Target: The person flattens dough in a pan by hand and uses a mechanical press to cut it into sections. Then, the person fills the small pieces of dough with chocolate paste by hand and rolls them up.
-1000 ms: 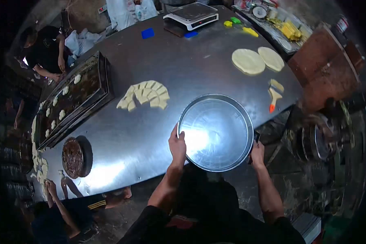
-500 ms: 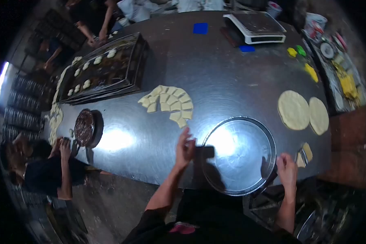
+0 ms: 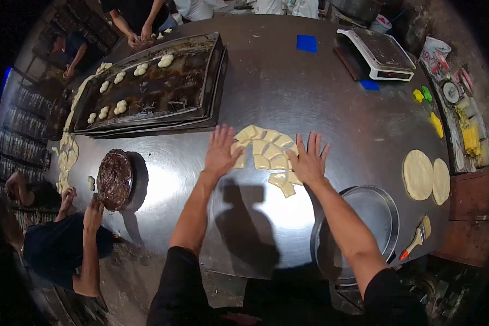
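Note:
Cut pieces of pale dough [image 3: 270, 155] lie close together on the metal table. At their left edge my left hand [image 3: 221, 151] rests with its fingers spread. My right hand [image 3: 309, 157], also spread, touches the dough's right edge. Neither hand grips anything. Partly under my right forearm is a round metal pan [image 3: 367, 212]. Two flat dough rounds [image 3: 418, 175] lie at the right, with a brush [image 3: 415, 239] with an orange-tipped handle below them.
Stacked dark trays [image 3: 163, 87] hold small dough balls at the left. Nearby is a bowl of dark filling [image 3: 114, 179], beside a co-worker's hands [image 3: 92, 214]. Another co-worker stands at the far edge. A scale [image 3: 380, 54] sits at the back right.
Both my hands have moved from around the round pan to the two sides of the cut dough. The view has shifted, and the brush now shows fully.

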### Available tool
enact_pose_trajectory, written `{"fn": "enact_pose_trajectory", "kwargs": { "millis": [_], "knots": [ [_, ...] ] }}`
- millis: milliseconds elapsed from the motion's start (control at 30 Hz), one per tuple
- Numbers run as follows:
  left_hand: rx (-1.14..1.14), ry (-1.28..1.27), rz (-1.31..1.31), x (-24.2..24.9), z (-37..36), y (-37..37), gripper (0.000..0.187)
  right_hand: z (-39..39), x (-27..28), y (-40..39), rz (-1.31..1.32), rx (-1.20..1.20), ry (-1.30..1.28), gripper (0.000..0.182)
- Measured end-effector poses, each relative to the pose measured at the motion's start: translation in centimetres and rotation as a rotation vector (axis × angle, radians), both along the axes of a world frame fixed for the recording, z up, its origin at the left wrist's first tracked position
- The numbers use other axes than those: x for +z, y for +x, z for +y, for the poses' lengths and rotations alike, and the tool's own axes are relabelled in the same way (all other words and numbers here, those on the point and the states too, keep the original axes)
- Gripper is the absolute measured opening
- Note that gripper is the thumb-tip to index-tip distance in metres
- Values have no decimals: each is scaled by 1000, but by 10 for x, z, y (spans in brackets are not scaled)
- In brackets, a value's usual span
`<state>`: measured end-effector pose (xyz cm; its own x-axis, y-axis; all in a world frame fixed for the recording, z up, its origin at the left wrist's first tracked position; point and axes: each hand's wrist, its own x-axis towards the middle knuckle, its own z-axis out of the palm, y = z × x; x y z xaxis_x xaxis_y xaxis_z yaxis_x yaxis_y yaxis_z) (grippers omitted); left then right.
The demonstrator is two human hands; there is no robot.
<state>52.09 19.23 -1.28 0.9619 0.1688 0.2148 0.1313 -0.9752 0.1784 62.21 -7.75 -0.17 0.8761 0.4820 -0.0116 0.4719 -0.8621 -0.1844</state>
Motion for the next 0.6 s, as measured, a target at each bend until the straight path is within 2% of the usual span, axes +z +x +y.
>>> {"fn": "enact_pose_trajectory", "kwargs": {
  "millis": [33,67,133,167,200,267,333,400,433,467,500,533,567,600],
  "knots": [
    [14,-52,2,-5,-3,2,65,7,2,-7,34,17,150,64],
    [9,-60,2,-6,-2,5,65,14,-1,-10,33,12,142,64],
    [-64,-233,100,1,-7,6,61,22,-1,-20,64,135,331,56],
    [-115,-245,-23,-11,-6,8,50,28,-1,-28,13,164,466,40],
    [-123,-249,-30,-12,-6,10,50,33,-1,-33,5,159,460,40],
    [-213,-620,-86,-14,-10,12,40,37,-4,-43,426,-71,1025,31],
    [-173,-644,-155,-6,-17,21,40,42,3,-39,413,-168,1090,31],
    [99,-1366,-51,4,-19,32,45,40,14,-39,624,-413,1268,35],
    [98,-1371,-46,18,-19,37,45,45,21,-38,629,-454,1221,49],
    [68,-1309,213,33,-17,42,46,49,29,-38,627,-460,1218,49],
    [34,-1231,465,44,-17,47,47,53,37,-37,562,-393,958,57],
    [29,-1232,466,46,-19,48,47,55,41,-33,494,-324,700,65],
    [-58,-976,399,47,-22,47,43,56,31,-29,511,-309,645,75],
    [-138,-719,327,47,-23,46,39,56,25,-27,511,-309,644,75]
  ]
}}
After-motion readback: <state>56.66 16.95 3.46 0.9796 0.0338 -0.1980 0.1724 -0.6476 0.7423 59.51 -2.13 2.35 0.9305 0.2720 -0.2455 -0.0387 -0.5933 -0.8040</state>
